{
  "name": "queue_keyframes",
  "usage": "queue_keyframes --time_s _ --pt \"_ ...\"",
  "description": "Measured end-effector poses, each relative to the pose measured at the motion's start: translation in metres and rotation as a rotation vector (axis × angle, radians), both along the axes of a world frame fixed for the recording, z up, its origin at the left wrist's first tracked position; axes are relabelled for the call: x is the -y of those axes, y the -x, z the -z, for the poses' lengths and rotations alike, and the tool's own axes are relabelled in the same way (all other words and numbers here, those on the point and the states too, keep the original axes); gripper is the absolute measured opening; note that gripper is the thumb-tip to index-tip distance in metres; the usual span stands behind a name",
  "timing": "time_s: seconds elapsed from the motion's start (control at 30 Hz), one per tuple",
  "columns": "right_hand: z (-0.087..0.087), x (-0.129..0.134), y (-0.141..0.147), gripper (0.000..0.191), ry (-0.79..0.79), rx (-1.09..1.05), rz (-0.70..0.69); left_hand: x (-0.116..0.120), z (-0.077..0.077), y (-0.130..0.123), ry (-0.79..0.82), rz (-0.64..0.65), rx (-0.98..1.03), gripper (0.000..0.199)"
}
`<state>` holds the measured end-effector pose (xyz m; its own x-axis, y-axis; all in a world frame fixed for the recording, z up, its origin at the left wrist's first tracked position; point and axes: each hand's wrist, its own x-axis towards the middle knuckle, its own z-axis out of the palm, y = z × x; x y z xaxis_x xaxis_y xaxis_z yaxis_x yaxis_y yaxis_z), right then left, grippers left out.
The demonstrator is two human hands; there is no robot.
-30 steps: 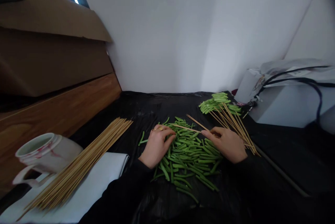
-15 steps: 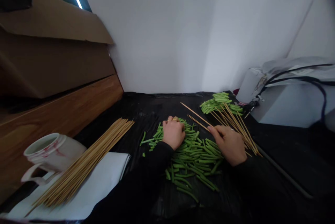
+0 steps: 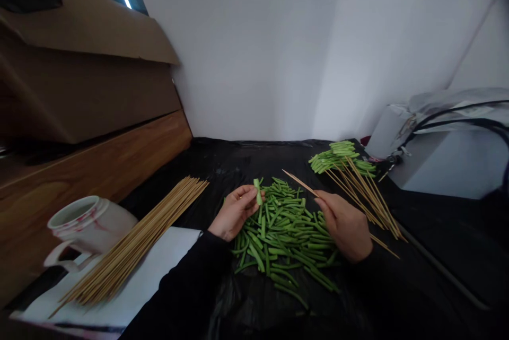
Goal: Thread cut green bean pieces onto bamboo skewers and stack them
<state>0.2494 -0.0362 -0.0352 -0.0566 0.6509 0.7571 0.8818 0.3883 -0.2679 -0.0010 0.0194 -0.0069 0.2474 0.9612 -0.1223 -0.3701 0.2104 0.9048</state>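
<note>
My left hand (image 3: 235, 211) pinches a short cut green bean piece (image 3: 258, 191) between thumb and fingers, raised at the left side of the pile. Whether more than one piece is in that pinch, I cannot tell. My right hand (image 3: 347, 224) is closed around bamboo skewers (image 3: 299, 181), their tips pointing up and left toward the bean piece but apart from it. They lie so close together that their number is unclear. Between and below both hands spreads a loose pile of cut green beans (image 3: 286, 239) on black plastic sheeting (image 3: 234, 157).
Beans threaded on skewers (image 3: 338, 157) lie at the back right, skewer ends (image 3: 374, 197) toward me. At left, a bundle of bare skewers (image 3: 139, 244) rests on white paper (image 3: 159, 271) beside a mug (image 3: 89, 228). A cardboard box (image 3: 99, 80) and a pale container (image 3: 449, 157) flank the workspace.
My left hand has come off the pile, moved left and turned, now with a bean piece pinched in it. The skewers in my right hand have drawn closer together.
</note>
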Motion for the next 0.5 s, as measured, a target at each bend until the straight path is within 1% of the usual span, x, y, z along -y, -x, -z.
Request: queue_keyframes --time_s 0.07,0.13,0.2,0.27,0.33,0.4,0.43,0.5 --pt "-0.005 0.002 0.005 0.026 -0.030 0.000 -0.027 0.000 0.003 0.002 0.006 -0.007 0.031 0.029" --pt "-0.014 0.005 0.012 0.028 -0.050 0.030 -0.036 -0.001 0.003 0.001 0.005 0.006 0.041 0.030" --pt "-0.024 0.005 0.020 0.027 -0.074 0.164 -0.039 0.000 0.002 0.001 0.006 0.024 0.038 0.029" --pt "-0.029 0.003 0.028 0.027 -0.147 0.314 0.002 0.000 0.002 0.000 0.005 0.026 0.040 0.030" --pt "-0.027 0.000 0.034 0.032 -0.163 0.393 0.016 0.000 0.002 0.001 0.017 0.014 0.061 0.029" --pt "-0.018 -0.004 0.037 0.037 -0.127 0.339 -0.019 -0.001 0.003 0.002 0.044 -0.003 0.102 0.026" --pt "-0.013 -0.004 0.038 0.036 -0.118 0.293 -0.037 -0.002 0.003 0.003 0.058 -0.010 0.122 0.024" --pt "-0.004 -0.003 0.038 0.035 -0.100 0.275 -0.069 -0.002 0.005 0.003 0.073 -0.016 0.153 0.022"
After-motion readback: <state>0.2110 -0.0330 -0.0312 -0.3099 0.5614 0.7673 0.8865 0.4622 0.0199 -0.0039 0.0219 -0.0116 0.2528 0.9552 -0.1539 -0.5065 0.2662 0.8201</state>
